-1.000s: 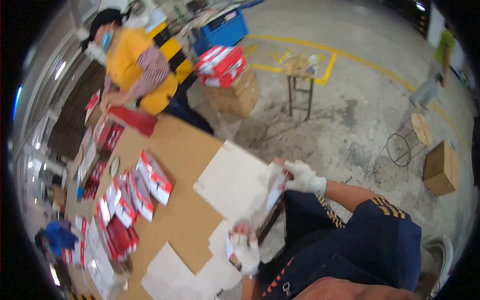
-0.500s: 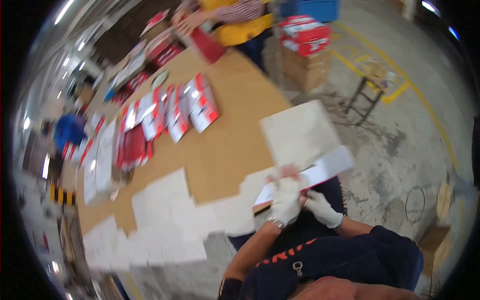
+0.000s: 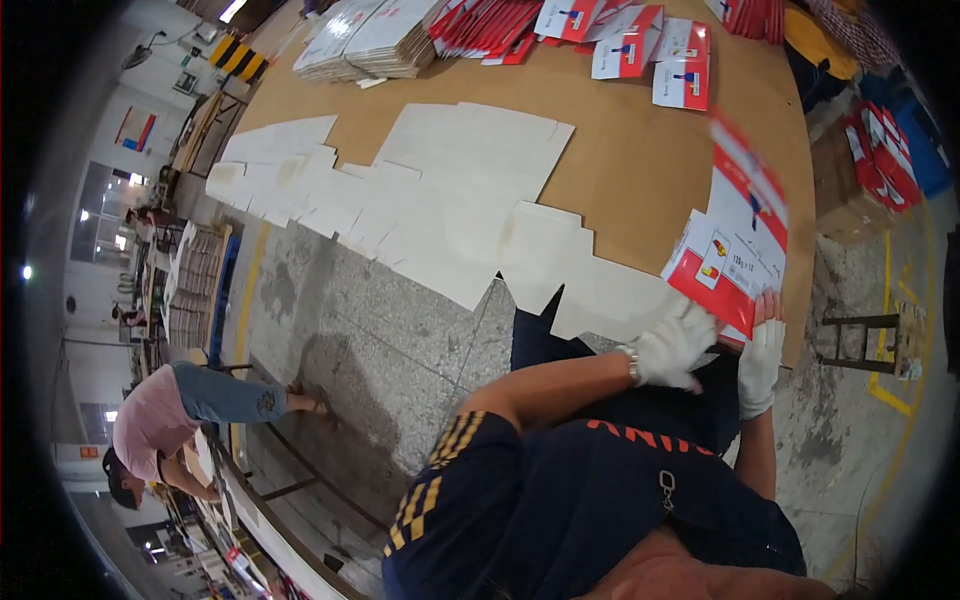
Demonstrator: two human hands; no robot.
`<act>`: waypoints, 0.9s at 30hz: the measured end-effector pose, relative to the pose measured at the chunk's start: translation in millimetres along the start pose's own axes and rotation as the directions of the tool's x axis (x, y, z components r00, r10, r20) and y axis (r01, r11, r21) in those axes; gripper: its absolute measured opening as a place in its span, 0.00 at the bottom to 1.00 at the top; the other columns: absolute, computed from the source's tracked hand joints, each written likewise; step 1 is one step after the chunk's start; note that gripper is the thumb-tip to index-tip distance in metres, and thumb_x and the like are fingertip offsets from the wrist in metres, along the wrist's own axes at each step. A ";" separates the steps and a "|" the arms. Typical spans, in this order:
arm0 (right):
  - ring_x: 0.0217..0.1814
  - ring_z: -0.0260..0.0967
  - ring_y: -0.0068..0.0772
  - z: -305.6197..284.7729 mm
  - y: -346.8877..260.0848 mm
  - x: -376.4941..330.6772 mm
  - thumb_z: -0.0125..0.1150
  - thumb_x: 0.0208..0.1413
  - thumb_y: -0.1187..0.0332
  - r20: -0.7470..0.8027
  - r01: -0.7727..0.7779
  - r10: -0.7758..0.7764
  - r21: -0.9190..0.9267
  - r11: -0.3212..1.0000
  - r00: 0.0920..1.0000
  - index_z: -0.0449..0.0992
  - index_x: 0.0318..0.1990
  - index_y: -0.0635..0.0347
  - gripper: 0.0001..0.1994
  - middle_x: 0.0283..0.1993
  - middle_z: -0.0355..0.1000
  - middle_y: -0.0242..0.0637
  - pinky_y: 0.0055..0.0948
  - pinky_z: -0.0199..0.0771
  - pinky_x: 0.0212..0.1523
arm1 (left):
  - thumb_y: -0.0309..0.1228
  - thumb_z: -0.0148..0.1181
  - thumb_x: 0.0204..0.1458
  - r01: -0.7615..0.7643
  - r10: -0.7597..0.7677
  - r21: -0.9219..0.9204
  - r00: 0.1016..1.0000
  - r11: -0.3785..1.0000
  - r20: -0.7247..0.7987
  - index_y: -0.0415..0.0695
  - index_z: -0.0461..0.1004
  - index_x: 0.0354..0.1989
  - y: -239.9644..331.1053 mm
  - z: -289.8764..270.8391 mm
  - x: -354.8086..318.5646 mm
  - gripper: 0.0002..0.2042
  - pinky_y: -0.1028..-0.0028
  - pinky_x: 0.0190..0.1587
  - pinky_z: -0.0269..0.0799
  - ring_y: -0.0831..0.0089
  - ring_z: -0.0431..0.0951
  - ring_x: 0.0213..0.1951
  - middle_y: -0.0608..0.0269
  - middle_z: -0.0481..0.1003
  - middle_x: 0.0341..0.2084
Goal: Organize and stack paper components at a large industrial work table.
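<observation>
Your gloved left hand (image 3: 675,347) and right hand (image 3: 762,355) both clasp the lower edge of the red-and-white carton (image 3: 735,250), fingers closed around it.

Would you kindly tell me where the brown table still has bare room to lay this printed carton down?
Bare brown table lies between the white flat blanks and the red-and-white carton in both gloved hands. The far edge is crowded with red-and-white cartons and stacked sheets.

Bare brown tabletop (image 3: 640,150) ahead; white flat sheets (image 3: 450,200) crowd left.
</observation>
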State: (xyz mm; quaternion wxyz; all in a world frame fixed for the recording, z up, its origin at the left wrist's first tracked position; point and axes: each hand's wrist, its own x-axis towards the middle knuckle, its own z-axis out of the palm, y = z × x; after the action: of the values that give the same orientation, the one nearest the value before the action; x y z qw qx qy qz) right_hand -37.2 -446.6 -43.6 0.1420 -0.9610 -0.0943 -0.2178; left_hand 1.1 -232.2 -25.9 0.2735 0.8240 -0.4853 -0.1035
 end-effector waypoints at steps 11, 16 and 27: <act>0.72 0.51 0.40 -15.7 27.9 11.8 0.42 0.59 0.72 0.233 0.006 0.006 -0.050 0.999 0.973 0.62 0.63 0.58 0.23 0.68 0.58 0.41 0.41 0.46 0.70 | 0.19 0.57 0.40 0.114 -0.084 0.103 0.960 0.988 -0.265 0.43 0.76 0.44 -87.2 -70.5 -123.0 0.18 0.63 0.51 0.70 0.57 0.71 0.50 0.57 0.73 0.45; 0.71 0.52 0.44 -11.7 32.7 5.7 0.44 0.54 0.79 0.106 -0.079 0.058 0.204 0.976 0.993 0.60 0.65 0.59 0.27 0.67 0.58 0.44 0.42 0.48 0.70 | 0.19 0.60 0.36 0.401 -0.507 -0.348 0.807 0.847 -0.303 0.43 0.80 0.36 -97.9 -55.1 -101.9 0.15 0.65 0.42 0.73 0.60 0.76 0.39 0.58 0.75 0.37; 0.70 0.51 0.45 -10.9 -53.2 45.1 0.63 0.46 0.61 0.435 0.235 -0.285 0.167 0.958 0.854 0.67 0.60 0.54 0.30 0.65 0.61 0.37 0.56 0.40 0.70 | 0.54 0.61 0.42 0.376 -0.254 0.343 0.902 0.861 -0.351 0.38 0.58 0.63 -64.8 -49.5 -69.3 0.43 0.46 0.64 0.45 0.50 0.52 0.67 0.49 0.58 0.63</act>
State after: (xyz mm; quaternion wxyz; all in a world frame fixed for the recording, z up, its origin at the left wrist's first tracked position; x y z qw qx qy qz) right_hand -14.4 -394.5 -1.7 0.1370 -0.9543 -0.2656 0.0012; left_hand 35.6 -130.9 -27.2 0.1461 0.9371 -0.3072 0.0783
